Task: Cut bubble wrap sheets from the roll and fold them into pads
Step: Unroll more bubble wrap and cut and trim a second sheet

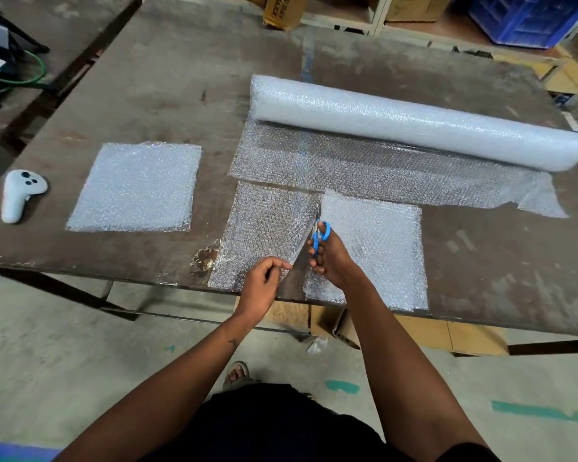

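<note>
At the counter's near edge, a bubble wrap sheet (pixel 264 228) is being cut with blue-handled scissors (pixel 319 236).

The scissors are grasped by the right hand (pixel 329 258); the sheet's cut edge is pinched by the left hand (pixel 264 281) and is best kept taut. The roll (pixel 414 118) lies behind, a folded pad (pixel 134 188) left, on the worn brown counter (pixel 181 78); shelving is seen beyond.
</note>
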`<state>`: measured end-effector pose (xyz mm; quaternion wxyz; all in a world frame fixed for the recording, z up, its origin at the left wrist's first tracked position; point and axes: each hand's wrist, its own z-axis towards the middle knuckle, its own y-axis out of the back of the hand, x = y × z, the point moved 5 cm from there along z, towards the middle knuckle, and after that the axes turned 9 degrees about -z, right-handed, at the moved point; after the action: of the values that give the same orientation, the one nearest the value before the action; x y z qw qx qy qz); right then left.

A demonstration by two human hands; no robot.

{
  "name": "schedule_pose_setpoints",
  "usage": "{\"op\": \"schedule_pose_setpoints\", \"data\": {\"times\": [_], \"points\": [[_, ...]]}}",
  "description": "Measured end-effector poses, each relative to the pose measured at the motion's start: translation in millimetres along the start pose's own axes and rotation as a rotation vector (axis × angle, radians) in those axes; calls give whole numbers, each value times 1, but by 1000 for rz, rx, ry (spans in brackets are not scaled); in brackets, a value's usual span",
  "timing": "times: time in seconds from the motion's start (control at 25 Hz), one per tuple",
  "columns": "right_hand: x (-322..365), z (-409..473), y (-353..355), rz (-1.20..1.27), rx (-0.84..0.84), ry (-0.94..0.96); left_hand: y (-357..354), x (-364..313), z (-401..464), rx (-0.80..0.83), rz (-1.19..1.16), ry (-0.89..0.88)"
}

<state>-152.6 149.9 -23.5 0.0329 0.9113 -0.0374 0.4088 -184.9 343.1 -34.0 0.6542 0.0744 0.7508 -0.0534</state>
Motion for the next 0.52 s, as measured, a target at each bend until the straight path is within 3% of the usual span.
{"op": "schedule_pose_setpoints", "data": {"times": [0.52], "points": [[7,16,7,-139,-69,40,-1,2,1,33,104,-51]]}}
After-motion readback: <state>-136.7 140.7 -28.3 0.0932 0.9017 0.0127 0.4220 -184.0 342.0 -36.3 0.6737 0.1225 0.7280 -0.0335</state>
